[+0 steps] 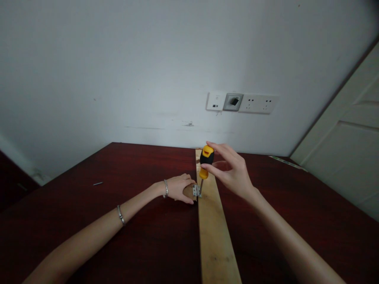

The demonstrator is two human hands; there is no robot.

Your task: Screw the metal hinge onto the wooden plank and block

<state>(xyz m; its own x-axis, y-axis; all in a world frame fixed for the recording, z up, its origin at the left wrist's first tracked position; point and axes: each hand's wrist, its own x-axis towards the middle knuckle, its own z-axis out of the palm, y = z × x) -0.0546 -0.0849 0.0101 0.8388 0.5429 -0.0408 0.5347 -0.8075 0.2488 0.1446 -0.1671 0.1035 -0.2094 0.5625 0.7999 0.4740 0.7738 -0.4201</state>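
Note:
A pale wooden plank (pixel 214 236) lies lengthwise on a dark red-brown table (pixel 142 221). A small metal hinge (pixel 196 191) sits at the plank's left edge. My left hand (pixel 179 188) rests on the table with thumb and fingers pinched on the hinge. My right hand (pixel 233 169) grips the yellow and black handle of a stubby screwdriver (pixel 205 161), which stands upright with its tip down at the hinge.
A small dark screw or nail (pixel 97 183) lies on the table at the left. White wall sockets (pixel 241 102) sit on the wall behind. A pale door (pixel 346 154) stands at the right. Bracelets circle my left wrist and forearm.

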